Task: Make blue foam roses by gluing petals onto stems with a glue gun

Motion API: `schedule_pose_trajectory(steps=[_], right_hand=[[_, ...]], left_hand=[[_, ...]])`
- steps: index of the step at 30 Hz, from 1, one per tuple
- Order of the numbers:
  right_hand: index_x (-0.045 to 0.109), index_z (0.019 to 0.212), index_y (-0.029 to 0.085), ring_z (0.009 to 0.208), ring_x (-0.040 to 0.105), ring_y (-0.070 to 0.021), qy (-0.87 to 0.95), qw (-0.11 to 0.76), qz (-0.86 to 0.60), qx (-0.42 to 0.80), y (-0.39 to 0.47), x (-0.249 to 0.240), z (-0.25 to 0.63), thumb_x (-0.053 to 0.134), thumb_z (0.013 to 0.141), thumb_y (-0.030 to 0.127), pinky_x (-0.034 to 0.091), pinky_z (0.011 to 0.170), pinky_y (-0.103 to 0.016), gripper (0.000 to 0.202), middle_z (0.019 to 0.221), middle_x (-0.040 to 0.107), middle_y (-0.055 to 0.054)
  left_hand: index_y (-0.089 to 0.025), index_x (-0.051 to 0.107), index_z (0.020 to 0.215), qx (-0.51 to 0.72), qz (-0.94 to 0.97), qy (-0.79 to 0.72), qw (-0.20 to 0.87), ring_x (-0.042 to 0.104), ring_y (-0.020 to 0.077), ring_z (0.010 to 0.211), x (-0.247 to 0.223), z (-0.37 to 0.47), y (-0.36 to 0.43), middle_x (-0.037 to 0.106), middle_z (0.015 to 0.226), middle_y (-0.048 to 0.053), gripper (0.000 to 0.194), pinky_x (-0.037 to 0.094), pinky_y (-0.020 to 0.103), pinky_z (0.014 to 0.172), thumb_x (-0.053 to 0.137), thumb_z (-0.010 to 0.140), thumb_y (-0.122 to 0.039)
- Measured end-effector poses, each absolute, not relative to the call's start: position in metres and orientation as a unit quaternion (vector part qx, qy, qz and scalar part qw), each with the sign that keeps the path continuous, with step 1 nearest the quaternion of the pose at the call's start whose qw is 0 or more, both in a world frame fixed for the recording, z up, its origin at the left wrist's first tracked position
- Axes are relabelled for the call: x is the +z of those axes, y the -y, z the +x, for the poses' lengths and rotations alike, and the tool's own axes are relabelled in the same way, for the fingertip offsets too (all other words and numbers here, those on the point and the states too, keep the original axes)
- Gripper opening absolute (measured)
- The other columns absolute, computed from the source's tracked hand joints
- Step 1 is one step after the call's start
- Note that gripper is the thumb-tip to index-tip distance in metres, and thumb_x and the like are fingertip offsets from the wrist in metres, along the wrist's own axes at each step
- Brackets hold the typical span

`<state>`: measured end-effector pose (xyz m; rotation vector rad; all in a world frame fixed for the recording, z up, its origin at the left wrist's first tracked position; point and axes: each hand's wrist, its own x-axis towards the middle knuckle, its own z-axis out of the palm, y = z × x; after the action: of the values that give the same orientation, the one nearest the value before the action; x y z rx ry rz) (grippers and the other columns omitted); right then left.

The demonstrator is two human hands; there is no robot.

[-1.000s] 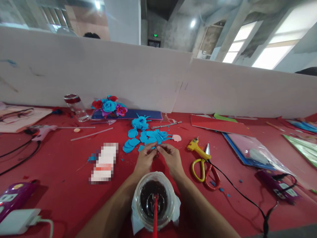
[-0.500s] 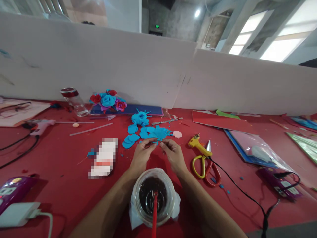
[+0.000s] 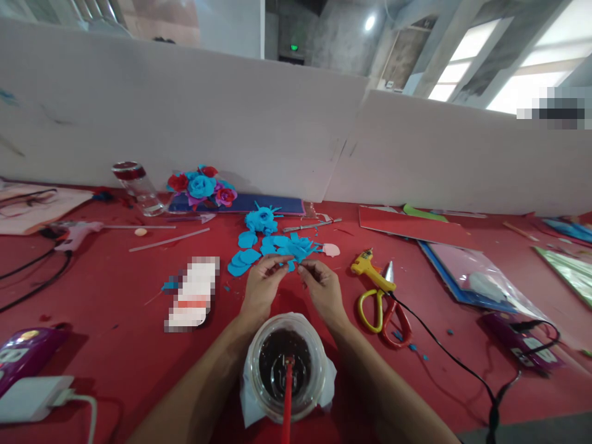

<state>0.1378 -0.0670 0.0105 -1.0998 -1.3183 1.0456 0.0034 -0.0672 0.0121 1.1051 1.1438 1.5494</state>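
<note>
My left hand (image 3: 267, 285) and my right hand (image 3: 321, 287) meet at the middle of the red table, fingertips pinched close together. A small blue paper piece (image 3: 291, 266) shows between them, partly covered by the fingers. Just beyond the fingertips lies a heap of cut blue paper pieces (image 3: 301, 246), with more blue petals (image 3: 243, 261) to the left. Behind these sits a blue paper flower (image 3: 261, 219). Between my forearms stands a clear plastic cup (image 3: 319, 370) with dark contents and a red straw (image 3: 287, 394).
Right of my hands lie a yellow glue gun (image 3: 374, 271) with a black cord and scissors (image 3: 385, 308). A pink glue gun (image 3: 78, 234), a glass bottle (image 3: 141, 191) and a paper flower bouquet (image 3: 203, 186) are at left. A white partition (image 3: 222, 117) borders the table's back.
My hands have shifted slightly, the left a little up and outward. More of the blue paper piece shows between the fingertips. The things on the table stay in place.
</note>
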Motion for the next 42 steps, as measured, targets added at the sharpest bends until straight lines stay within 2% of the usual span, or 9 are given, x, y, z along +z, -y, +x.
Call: schedule_pose_trajectory(steps=[5,9,11,15,20,25,30,34,42], right_hand=[[0.064,0.085,0.017,0.054,0.046,-0.0102,0.538,0.541,-0.464,0.451,0.067,0.011,0.138,0.062,0.080,0.036,0.038,0.054,-0.023,0.019,0.060,0.053,0.004],[0.064,0.083,0.017,0.054,0.046,-0.0102,0.551,0.533,-0.455,0.453,0.067,0.011,0.137,0.060,0.081,0.035,0.038,0.054,-0.023,0.018,0.059,0.051,0.005],[0.063,0.082,0.018,0.054,0.046,-0.0104,0.563,0.526,-0.449,0.452,0.068,0.010,0.136,0.060,0.081,0.034,0.039,0.054,-0.023,0.017,0.060,0.051,0.004],[0.064,0.082,0.018,0.054,0.046,-0.0109,0.582,0.509,-0.454,0.443,0.069,0.007,0.134,0.061,0.080,0.034,0.038,0.053,-0.023,0.016,0.062,0.054,0.003],[0.066,0.084,0.018,0.062,0.053,-0.0128,0.604,0.518,-0.473,0.377,0.069,0.003,0.135,0.059,0.083,0.032,0.042,0.060,-0.024,0.016,0.072,0.063,0.000],[0.067,0.085,0.019,0.071,0.058,-0.0142,0.653,0.540,-0.459,0.267,0.071,0.005,0.138,0.056,0.087,0.027,0.046,0.066,-0.025,0.013,0.080,0.066,-0.002],[0.068,0.082,0.020,0.076,0.063,-0.0153,0.686,0.567,-0.430,0.153,0.074,0.007,0.139,0.054,0.087,0.018,0.050,0.071,-0.026,0.015,0.085,0.069,-0.004],[0.070,0.087,0.021,0.078,0.067,-0.0158,0.689,0.581,-0.423,0.090,0.076,0.007,0.138,0.053,0.088,0.016,0.053,0.073,-0.026,0.018,0.088,0.072,-0.006],[0.071,0.088,0.021,0.078,0.069,-0.0161,0.694,0.580,-0.423,0.059,0.077,0.003,0.139,0.054,0.090,0.019,0.055,0.072,-0.026,0.017,0.087,0.074,-0.006]], left_hand=[[-0.023,0.066,0.102,0.683,0.411,-0.473,0.377,0.055,0.0122,0.079,0.016,-0.004,0.068,0.064,0.098,0.001,0.031,0.043,0.025,0.074,0.070,0.071,-0.026],[-0.019,0.064,0.077,0.627,0.408,-0.532,0.396,0.055,0.0130,0.070,0.018,-0.004,0.067,0.063,0.074,-0.001,0.019,0.041,0.026,0.070,0.075,0.066,-0.031],[-0.018,0.064,0.068,0.601,0.413,-0.535,0.426,0.056,0.0143,0.069,0.017,-0.002,0.067,0.064,0.070,-0.001,0.019,0.041,0.027,0.070,0.076,0.064,-0.033],[-0.018,0.067,0.067,0.626,0.397,-0.507,0.439,0.056,0.0144,0.071,0.017,-0.004,0.066,0.065,0.070,0.000,0.019,0.041,0.026,0.071,0.077,0.064,-0.034],[-0.018,0.067,0.072,0.732,0.289,-0.432,0.442,0.057,0.0133,0.074,0.018,-0.012,0.063,0.065,0.077,0.001,0.033,0.042,0.025,0.070,0.066,0.074,-0.051],[-0.017,0.069,0.074,0.677,0.327,-0.473,0.460,0.053,0.0111,0.068,0.012,-0.014,0.063,0.064,0.071,-0.001,0.022,0.040,0.024,0.067,0.079,0.062,-0.033],[-0.015,0.074,0.071,0.600,0.420,-0.415,0.540,0.056,0.0157,0.068,0.012,-0.004,0.069,0.067,0.066,0.002,0.016,0.044,0.031,0.077,0.075,0.064,-0.029],[-0.016,0.071,0.057,0.594,0.430,-0.428,0.528,0.052,0.0150,0.061,0.010,0.004,0.070,0.061,0.055,-0.001,0.012,0.044,0.031,0.069,0.077,0.059,-0.027],[-0.017,0.064,0.047,0.623,0.416,-0.442,0.494,0.045,0.0128,0.059,0.005,0.008,0.071,0.054,0.051,-0.003,0.019,0.041,0.027,0.061,0.079,0.055,-0.028]])
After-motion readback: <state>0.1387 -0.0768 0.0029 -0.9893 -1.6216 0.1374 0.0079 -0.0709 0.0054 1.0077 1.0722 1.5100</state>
